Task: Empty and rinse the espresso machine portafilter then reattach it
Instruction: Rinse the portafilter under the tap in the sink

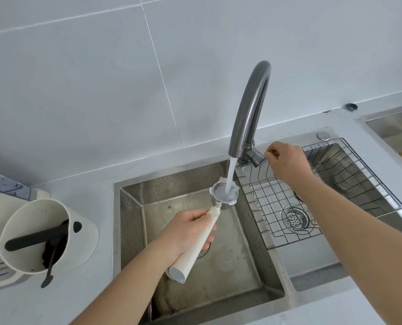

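Gripping the portafilter (223, 195) handle, left fingers (195, 216) clench; right fingers (274, 152) pinch faucet lever (256, 158).

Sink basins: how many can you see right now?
3. The left basin lies under the running faucet; the middle basin holds a wire rack; a third basin is cut off at the right edge.

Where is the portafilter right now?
In the head view, centre frame: the left hand holds the portafilter by its cream handle over the left sink basin, basket up under the running faucet. The right hand is at the faucet lever.
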### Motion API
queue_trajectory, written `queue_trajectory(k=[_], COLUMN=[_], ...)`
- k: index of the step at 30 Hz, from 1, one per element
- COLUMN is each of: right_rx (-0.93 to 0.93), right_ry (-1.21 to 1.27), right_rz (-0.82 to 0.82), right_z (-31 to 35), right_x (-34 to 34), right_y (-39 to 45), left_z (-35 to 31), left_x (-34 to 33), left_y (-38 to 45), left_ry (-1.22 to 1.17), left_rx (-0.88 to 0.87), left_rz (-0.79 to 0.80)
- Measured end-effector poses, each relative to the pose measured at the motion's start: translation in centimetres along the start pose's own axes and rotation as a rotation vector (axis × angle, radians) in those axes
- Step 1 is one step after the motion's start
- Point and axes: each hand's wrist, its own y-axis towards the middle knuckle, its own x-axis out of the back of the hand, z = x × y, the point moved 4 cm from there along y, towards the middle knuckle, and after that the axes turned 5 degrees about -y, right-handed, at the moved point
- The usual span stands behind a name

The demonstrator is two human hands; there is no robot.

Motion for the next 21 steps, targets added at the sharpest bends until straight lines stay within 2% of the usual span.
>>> queue_trajectory(k=[7, 13, 18, 21], right_rx=[-0.102, -0.084, -0.074, -0.074], right_ry=[0.035, -0.035, -0.097, -0.106], right_rz=[0.003, 0.031, 0.028, 0.030], right_z=[0.7, 1.0, 1.3, 1.3], right_x=[0.4, 0.5, 0.4, 0.3], right_y=[1.6, 1.8, 1.6, 1.5], left_z=[-0.9, -2.5, -3.7, -4.0], left_x=[0.4, 2.9, 3.9, 4.4], left_y=[-0.5, -0.5, -0.9, -1.0], left_ry=[0.076, 0.568, 0.773, 1.006], left_rx=[-0.077, -0.299, -0.506, -0.650], left_rz=[-0.026, -0.205, -0.290, -0.346])
